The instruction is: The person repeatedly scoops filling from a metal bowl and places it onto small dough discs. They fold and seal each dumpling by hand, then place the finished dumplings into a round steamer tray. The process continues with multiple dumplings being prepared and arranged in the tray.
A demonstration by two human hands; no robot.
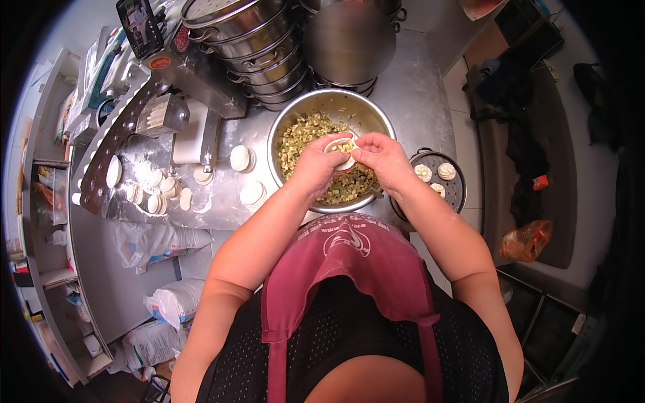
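Over a wide steel bowl (276, 174) of chopped filling (302, 138), my left hand (322, 158) cradles a round dough wrapper (334, 145) with some filling in its middle. The thumb of that hand lies over the filling. My right hand (379, 158) pinches the wrapper's right edge between thumb and fingertips. A utensil handle (374, 190) pokes out of the filling by the bowl's lower right rim. Under my right forearm, a round perforated steamer tray (456, 194) carries several pleated buns (446, 171), partly hidden by the arm.
Stacked wrappers (253, 194) and small dough discs (157, 204) lie on the floured steel table (227, 131) at left. A dough-rolling machine (194, 131) stands behind them. Tall steel steamer stacks (267, 60) rise behind the bowl. A phone (138, 27) is propped at upper left.
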